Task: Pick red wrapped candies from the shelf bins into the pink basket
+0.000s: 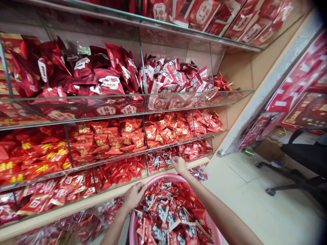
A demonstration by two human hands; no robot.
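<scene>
Below the shelves sits a pink plastic basket (131, 224), filled with small red candy packets (168, 217) that have black-and-white figures printed on them. My left hand (135, 194) is closed on the basket's left rim near the shelf edge. At the front of a bottom-shelf compartment, my right hand (178, 165) has its fingers curled together; what they hold, if anything, is hidden. Similar dark-and-red candy packets (158, 160) lie in that compartment, just left of my right fingers.
Glass shelves (107, 160) with upright dividers hold several kinds of red packets. Larger dark red bags (109, 81) fill the shelf above. Clear plastic bags (84, 221) lie beneath the bottom ledge. A black office chair (304, 153) stands on the tiled floor at right.
</scene>
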